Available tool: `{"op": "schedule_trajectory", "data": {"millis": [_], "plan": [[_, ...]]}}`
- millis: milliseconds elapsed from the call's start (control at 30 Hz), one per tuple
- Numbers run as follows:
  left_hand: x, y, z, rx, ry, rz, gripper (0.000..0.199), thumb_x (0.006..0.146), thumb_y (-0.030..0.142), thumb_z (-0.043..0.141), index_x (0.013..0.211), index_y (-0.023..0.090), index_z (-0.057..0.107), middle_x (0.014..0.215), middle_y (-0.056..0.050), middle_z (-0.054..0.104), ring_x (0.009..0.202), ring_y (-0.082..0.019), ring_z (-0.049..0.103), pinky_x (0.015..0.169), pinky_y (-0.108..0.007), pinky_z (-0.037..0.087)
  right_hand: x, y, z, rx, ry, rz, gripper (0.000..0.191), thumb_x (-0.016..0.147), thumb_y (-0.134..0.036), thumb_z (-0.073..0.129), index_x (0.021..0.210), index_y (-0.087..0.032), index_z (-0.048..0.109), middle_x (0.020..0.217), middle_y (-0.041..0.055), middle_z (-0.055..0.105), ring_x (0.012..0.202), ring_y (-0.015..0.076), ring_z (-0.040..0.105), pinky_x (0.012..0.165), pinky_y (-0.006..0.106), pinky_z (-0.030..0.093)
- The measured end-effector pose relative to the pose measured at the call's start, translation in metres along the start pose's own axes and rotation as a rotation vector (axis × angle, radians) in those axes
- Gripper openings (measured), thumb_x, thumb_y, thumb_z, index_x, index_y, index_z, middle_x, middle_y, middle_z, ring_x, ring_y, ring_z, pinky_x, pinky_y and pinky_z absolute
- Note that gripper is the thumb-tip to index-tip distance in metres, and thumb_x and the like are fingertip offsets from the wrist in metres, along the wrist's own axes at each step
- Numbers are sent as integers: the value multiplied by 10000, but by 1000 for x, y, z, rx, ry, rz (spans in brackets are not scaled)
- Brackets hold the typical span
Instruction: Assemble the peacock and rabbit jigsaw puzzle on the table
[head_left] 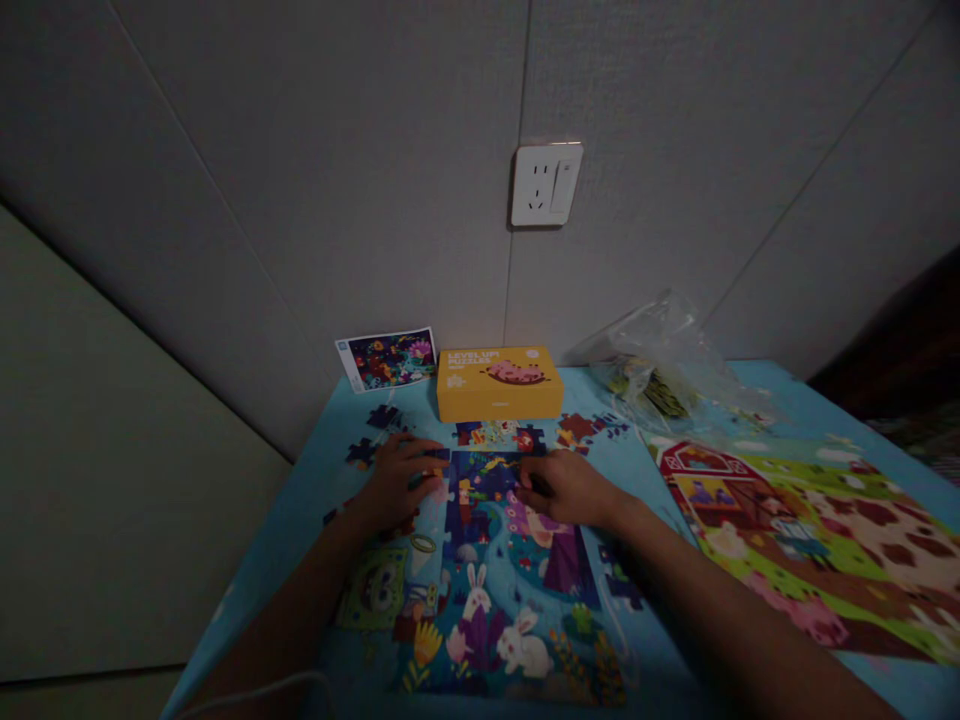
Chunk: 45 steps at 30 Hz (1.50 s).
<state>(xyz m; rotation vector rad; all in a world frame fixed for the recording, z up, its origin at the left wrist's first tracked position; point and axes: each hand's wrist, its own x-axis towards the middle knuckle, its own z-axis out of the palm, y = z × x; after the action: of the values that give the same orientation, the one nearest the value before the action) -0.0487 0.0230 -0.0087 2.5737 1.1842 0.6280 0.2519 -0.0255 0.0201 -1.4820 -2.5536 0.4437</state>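
Note:
A partly joined jigsaw puzzle [491,580] with white rabbits, flowers and a dark blue night scene lies flat in front of me. My left hand [405,478] rests at its upper left edge, fingers spread and touching down near the border. At the upper right edge, my right hand [568,487] has its thumb and fingers curled together against the puzzle. Whatever is between those fingertips is hidden. Just beyond the hands, a small joined strip of puzzle pieces [495,434] lies near the box.
A yellow puzzle box [500,385] stands by the wall, beside a picture card [390,360]. Loose pieces [585,428] lie around. A clear plastic bag [660,370] sits behind a farm puzzle [795,540] on the right. A wall socket [546,185] is above the blue table [300,530].

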Motion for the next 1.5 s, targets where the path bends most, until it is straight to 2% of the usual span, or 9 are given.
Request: {"op": "schedule_trajectory", "data": {"millis": [167,467,700,933,1333,1500], "plan": [[0,0,1,-23,-13,-5,260,827,226,633,1070,281,705,1214,-26,679,1181,-253,540,1055,-492,364,0,-3,-3,11,-11,17,156,870,-314,566,799,-187,622,648,11,634,587,130,540,556,246,245],[0,-4,4,41,-14,-7,200,860,270,621,1014,302,744,1327,-26,613,1245,-273,494,1085,-550,322,0,-2,-2,8,-1,30,149,863,-321,572,807,-195,629,644,9,633,580,131,533,548,245,236],[1,-1,-2,14,-62,27,243,870,252,598,1061,317,733,1261,-13,655,1208,-269,515,1081,-529,323,1,-2,0,10,1,29,148,858,-317,574,795,-193,624,646,9,633,582,129,533,551,241,243],[0,1,0,45,2,10,226,835,258,637,1012,338,752,1231,-18,655,1200,-293,501,1043,-523,375,1,-3,-2,19,-8,25,150,856,-302,558,783,-189,624,648,11,633,574,127,529,541,238,245],[-1,2,0,-1,-13,5,245,813,292,656,1044,308,737,1210,-33,659,1162,-270,521,1041,-488,364,-2,2,-7,-42,-54,79,72,752,-220,583,798,-206,637,687,16,665,613,151,565,558,247,254],[-1,3,-1,-11,-32,-9,246,806,304,657,1037,292,741,1213,-35,657,1150,-284,507,1027,-474,361,-3,6,-10,-15,-79,86,86,776,-202,545,808,-190,624,671,15,658,580,138,553,562,239,281]]}}
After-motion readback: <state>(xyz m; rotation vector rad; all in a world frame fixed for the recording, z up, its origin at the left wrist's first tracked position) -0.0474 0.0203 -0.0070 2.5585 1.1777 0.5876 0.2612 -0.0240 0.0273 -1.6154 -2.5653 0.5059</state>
